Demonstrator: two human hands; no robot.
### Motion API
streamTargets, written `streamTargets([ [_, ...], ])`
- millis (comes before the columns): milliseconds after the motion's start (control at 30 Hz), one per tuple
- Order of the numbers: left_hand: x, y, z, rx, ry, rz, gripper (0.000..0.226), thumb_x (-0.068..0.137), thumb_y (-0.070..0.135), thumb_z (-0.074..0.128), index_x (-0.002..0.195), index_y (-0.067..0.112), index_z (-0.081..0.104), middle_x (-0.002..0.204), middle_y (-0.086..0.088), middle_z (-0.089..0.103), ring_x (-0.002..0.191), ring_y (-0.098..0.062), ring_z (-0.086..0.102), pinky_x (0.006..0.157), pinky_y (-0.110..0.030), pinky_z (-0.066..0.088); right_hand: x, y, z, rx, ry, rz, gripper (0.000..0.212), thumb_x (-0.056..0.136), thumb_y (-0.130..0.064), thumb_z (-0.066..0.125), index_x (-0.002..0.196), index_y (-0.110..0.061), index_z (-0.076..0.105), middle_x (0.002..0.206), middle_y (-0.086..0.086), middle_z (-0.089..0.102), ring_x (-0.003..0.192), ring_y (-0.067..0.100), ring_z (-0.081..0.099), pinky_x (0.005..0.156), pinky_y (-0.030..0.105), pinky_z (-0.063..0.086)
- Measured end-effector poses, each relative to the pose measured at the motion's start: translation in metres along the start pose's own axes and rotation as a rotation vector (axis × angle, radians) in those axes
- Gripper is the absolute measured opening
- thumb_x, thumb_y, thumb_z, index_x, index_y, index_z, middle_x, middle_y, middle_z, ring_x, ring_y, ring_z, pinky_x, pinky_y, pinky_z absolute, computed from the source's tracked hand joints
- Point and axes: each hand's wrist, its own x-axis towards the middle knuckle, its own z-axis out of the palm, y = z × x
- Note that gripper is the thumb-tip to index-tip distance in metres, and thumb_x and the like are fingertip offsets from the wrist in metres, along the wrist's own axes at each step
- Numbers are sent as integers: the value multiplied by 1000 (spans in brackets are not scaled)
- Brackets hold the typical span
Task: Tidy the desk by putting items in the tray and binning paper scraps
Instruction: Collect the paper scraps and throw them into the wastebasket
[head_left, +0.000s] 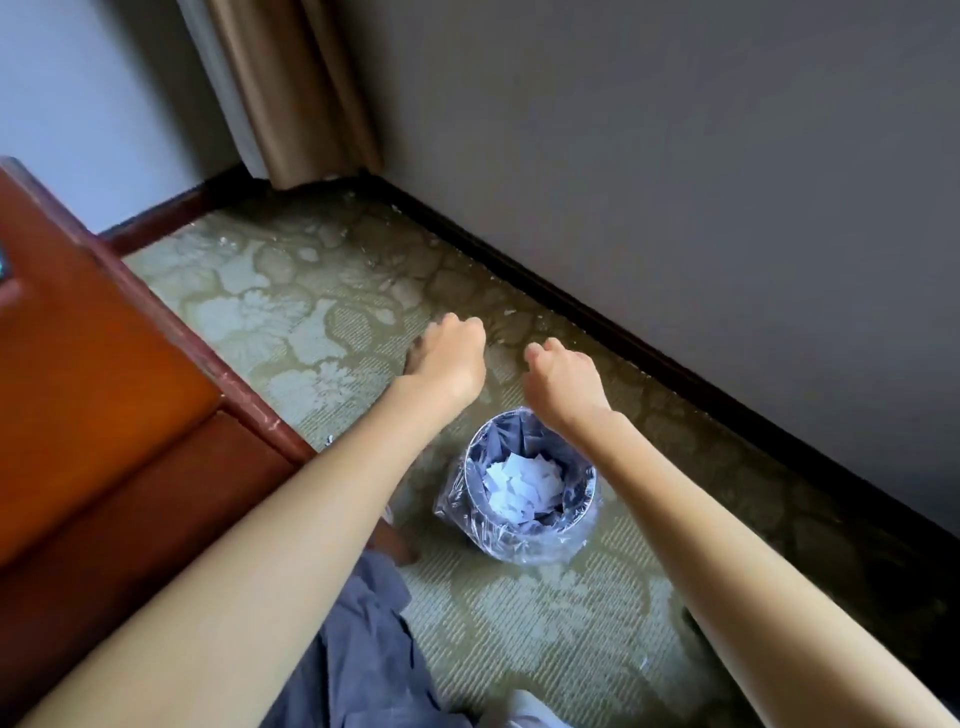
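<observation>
Bin (524, 493) position: below and nearward of both hands, scraps (524, 480) inside.
Left hand (447, 364) grip: loosely curled, contents indeterminable.
Right hand (563, 382) grip: likewise; nearer the bin.

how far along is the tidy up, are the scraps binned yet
Done: white paper scraps lie in the lined bin on the carpet. In hand: nothing visible; the left hand and right hand hover above the bin, fingers curled down. Left: cannot tell, since the tray and most of the desk are out of view.

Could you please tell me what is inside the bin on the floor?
White paper scraps lie piled inside the bin, over its clear plastic liner. Anything beneath them is covered.
</observation>
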Motion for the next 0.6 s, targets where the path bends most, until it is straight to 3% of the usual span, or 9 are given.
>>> streamTargets([
  [200,-79,-33,-96,30,388,-21,28,98,8,34,122,5,47,129,-16,42,120,-33,41,92,-41,41,-34,-70,-107,36,344,-127,21,93,-10,39,106,-2,53,111,17,53,95,40,57,78,40,41],
  [300,-126,-72,-127,65,483,-111,27,98,9,35,121,6,48,125,-17,45,118,-35,43,91,-42,41,-57,-123,-137,77,452,-245,21,94,-12,37,102,-2,53,111,15,52,92,40,56,73,38,39],
  [433,-186,-139,-145,85,595,-261,30,97,9,35,124,6,48,124,-20,48,117,-38,46,93,-44,41,-89,-204,-145,171,511,-435,25,93,-13,38,109,-4,55,117,13,52,95,39,58,77,41,45],
  [600,-253,-229,-138,59,554,-505,42,97,7,36,138,7,30,139,-20,37,127,-39,39,100,-46,36,-118,-301,-122,262,447,-660,24,93,-15,43,111,-3,53,120,15,52,105,38,56,80,43,46],
])
